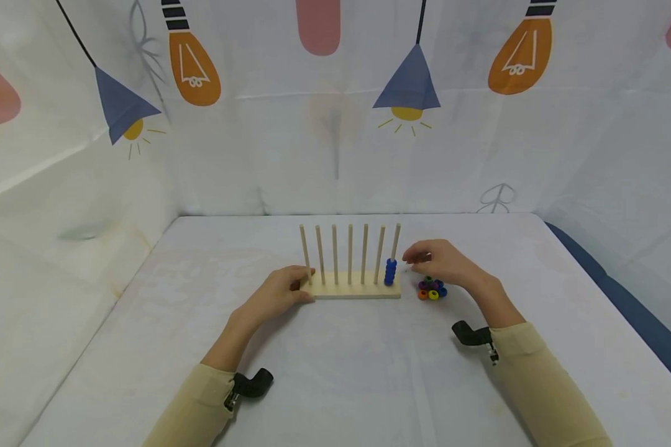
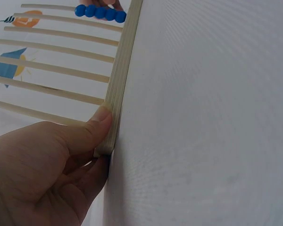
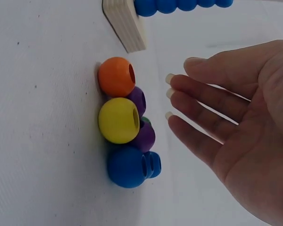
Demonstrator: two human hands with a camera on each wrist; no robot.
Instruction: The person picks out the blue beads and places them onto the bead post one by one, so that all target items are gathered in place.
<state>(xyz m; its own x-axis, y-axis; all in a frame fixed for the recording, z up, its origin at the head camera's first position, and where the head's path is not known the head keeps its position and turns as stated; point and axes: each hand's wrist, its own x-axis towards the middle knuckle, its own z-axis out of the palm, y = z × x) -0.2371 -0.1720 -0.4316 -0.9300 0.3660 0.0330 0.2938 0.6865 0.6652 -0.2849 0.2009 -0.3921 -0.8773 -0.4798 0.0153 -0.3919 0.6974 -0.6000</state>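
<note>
A pale wooden base (image 1: pixel 355 290) with several upright pegs (image 1: pixel 350 254) stands on the white table. Several blue beads (image 1: pixel 390 272) are stacked on its rightmost peg. My left hand (image 1: pixel 276 290) grips the base's left end, the thumb on its front edge in the left wrist view. To the right of the base, my right hand (image 1: pixel 444 264) hovers by a small cluster of loose beads, holding nothing. In the right wrist view the cluster shows an orange bead (image 3: pixel 115 76), a yellow bead (image 3: pixel 119 120), purple beads (image 3: pixel 145 137) and blue beads (image 3: pixel 126 167); a green one is mostly hidden.
The white-covered table (image 1: pixel 335 366) reaches back to a white cloth wall (image 1: pixel 279 155) printed with lamps and bulbs. A dark blue strip (image 1: pixel 620 292) runs along the right table edge. Black wrist-camera mounts (image 1: pixel 253 383) stick out from both sleeves.
</note>
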